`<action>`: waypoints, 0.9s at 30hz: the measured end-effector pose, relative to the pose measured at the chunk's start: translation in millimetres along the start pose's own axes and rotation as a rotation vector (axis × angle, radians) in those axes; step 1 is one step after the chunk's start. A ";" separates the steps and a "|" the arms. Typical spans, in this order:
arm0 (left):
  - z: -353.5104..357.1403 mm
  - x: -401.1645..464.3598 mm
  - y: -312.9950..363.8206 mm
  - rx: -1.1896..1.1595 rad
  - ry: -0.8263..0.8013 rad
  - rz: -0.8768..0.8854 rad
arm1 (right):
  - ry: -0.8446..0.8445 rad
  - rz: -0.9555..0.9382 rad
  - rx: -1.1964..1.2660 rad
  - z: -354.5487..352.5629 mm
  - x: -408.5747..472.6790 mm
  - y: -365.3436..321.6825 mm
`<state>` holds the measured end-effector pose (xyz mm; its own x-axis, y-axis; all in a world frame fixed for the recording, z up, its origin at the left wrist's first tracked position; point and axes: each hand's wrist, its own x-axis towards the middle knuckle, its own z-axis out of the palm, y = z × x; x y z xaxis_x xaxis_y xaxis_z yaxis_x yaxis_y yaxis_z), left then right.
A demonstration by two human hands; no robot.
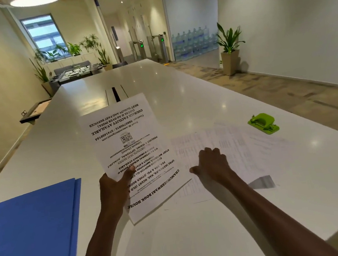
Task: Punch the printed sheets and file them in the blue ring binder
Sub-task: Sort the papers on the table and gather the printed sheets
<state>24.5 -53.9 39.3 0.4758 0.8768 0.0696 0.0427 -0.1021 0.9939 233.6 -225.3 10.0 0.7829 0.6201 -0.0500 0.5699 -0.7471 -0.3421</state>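
Printed sheets [132,151], light and floppy, are held clamped at their near edge in the left hand [113,189] beside the blue ring binder [31,227], while the right hand [213,163], curled loosely, is pressed on loose pages [237,146] on the worktop [180,86].

Blue binder [30,232] cut off at left/btm edge; loose sheets [227,149] blurred

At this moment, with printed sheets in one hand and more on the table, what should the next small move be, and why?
Probably the right hand should gather the loose printed sheets it rests on. The left hand holds the bold-text printed sheet stack lifted off the white table, the green hole punch sits untouched further right, and the blue ring binder lies closed.
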 end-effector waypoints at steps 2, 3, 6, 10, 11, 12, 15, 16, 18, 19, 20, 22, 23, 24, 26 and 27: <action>-1.0 1.1 -1.0 -0.012 0.004 -0.003 | -0.029 -0.051 0.031 -3.2 6.9 -5.8; -0.9 0.6 -1.0 -0.018 0.003 0.001 | -0.039 -0.067 0.053 -4.4 10.8 -7.5; -1.5 -0.7 -0.9 -0.026 -0.004 0.016 | -0.084 -0.084 0.083 -8.2 18.7 -13.2; -5.1 2.7 -5.0 -0.022 -0.006 0.002 | -0.092 -0.059 0.018 -7.0 23.5 -19.3; -5.6 2.9 -5.6 -0.022 -0.007 -0.004 | -0.061 -0.035 0.010 -5.4 23.2 -19.4; -5.9 3.2 -6.4 -0.019 -0.009 -0.008 | -0.028 -0.005 -0.008 -4.1 22.2 -20.3; -5.5 2.9 -8.5 -0.020 -0.010 -0.027 | 0.029 0.068 -0.058 0.4 21.3 -22.8; -5.7 3.3 -9.9 -0.016 -0.009 -0.032 | 0.028 0.089 -0.052 0.5 22.2 -24.2; -6.2 3.5 -12.0 -0.012 -0.012 -0.033 | 0.004 0.121 -0.034 -1.7 26.6 -27.6; -5.9 2.6 -12.2 -0.014 -0.018 -0.033 | -0.017 0.136 -0.024 -3.5 29.4 -28.8; -5.8 1.8 -13.1 -0.017 -0.026 -0.033 | -0.050 0.155 -0.012 -6.4 31.8 -30.5; -4.8 -0.8 -14.7 -0.022 -0.049 -0.035 | -0.116 0.186 -0.002 -10.3 36.8 -33.5; -4.4 -2.3 -15.6 -0.022 -0.062 -0.040 | -0.130 0.200 -0.004 -10.4 39.0 -34.7; -4.1 -3.4 -17.0 -0.018 -0.076 -0.043 | -0.130 0.216 -0.007 -10.0 40.5 -36.0; -3.5 -5.6 -18.7 -0.001 -0.104 -0.047 | -0.108 0.244 -0.017 -7.2 43.2 -36.5; -3.4 -6.7 -19.2 0.001 -0.113 -0.051 | -0.100 0.253 -0.021 -5.8 44.4 -36.2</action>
<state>17.5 -56.2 20.1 0.5693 0.8221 0.0091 0.0700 -0.0594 0.9958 249.1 -172.1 25.6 0.8729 0.4331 -0.2244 0.3655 -0.8854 -0.2870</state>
